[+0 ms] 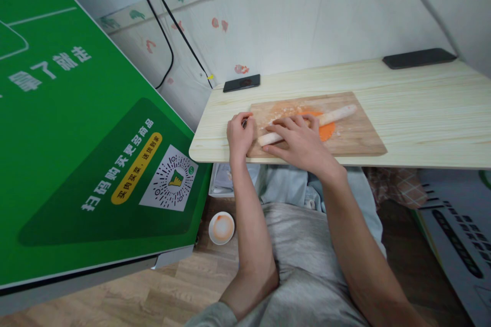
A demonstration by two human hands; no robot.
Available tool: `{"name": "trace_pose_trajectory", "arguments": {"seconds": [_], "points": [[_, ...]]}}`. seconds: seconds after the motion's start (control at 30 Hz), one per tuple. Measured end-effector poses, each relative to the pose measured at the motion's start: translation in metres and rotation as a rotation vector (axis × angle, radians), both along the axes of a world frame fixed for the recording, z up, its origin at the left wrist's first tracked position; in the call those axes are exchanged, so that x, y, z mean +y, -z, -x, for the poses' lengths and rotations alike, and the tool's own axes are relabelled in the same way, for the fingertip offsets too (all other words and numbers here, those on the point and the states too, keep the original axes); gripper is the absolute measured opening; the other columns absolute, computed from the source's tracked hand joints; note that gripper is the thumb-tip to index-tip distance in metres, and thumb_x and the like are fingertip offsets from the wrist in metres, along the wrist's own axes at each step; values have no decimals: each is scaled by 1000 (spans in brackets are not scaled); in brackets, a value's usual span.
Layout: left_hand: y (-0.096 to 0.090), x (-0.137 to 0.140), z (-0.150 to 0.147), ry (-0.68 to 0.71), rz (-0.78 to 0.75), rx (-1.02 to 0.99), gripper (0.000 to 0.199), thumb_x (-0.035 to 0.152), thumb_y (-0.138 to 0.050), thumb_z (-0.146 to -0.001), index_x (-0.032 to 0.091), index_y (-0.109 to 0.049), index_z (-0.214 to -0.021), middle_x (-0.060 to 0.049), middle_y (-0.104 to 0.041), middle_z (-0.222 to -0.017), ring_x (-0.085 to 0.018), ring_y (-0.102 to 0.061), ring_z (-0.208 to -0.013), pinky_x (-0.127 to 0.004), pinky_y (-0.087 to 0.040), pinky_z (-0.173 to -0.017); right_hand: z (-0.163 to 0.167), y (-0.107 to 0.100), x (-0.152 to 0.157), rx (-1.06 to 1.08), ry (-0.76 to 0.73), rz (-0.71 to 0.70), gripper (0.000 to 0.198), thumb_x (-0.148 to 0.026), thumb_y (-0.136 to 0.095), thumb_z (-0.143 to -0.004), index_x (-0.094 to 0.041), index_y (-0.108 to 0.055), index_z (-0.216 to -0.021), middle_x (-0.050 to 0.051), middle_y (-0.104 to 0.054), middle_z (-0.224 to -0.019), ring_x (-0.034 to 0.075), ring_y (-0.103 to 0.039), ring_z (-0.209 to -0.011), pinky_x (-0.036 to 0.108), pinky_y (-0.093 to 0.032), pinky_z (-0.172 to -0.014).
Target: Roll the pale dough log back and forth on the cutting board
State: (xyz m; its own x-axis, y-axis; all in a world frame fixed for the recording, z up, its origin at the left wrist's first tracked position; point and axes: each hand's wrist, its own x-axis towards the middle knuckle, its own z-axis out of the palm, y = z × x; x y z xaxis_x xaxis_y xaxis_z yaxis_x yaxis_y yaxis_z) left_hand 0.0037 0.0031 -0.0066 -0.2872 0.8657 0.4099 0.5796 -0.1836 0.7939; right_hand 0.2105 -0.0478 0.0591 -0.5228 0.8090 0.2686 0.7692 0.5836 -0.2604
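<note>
On a wooden cutting board (pixel 364 138) lies a flat, bright orange sheet of dough (pixel 327 133), partly hidden under a pale wooden rolling pin (pixel 341 113). My right hand (pixel 297 138) lies over the pin, fingers on its far side and thumb on the near side. The pin slants from near left to far right. My left hand (pixel 241 135) is at the board's left edge, close to the pin's near end, with its fingers curled together. A small dark spot shows between those fingers, too small to name. White flour and orange smears mark the board around the dough.
The board rests on a light wood-grain table (pixel 422 112) against the wall. A black phone (pixel 241 83) lies at the back left, a dark flat object (pixel 420 58) at the back right. A green cabinet (pixel 95 127) stands left; below is a white bowl (pixel 221 228).
</note>
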Motion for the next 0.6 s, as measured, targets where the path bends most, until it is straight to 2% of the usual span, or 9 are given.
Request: {"name": "trace_pose_trajectory", "arguments": {"seconds": [0.27, 0.6], "points": [[-1, 1, 1, -3, 3, 13, 17, 17, -62, -101, 23, -78, -106, -8, -83, -114, -26, -77, -107, -43, -60, -105, 0, 6, 2, 4, -1, -40, 42, -54, -68, -110, -24, -74, -137, 12, -72, -146, 38, -56, -134, 57, -28, -117], [0, 1, 1, 2, 15, 6, 18, 15, -64, -100, 22, -78, -107, -9, -83, -115, -27, -76, -108, -44, -60, -106, 0, 6, 2, 7, 10, -22, 45, -54, -71, -108, -24, -74, -140, 11, -71, -149, 40, -55, -138, 59, -27, -118]]}}
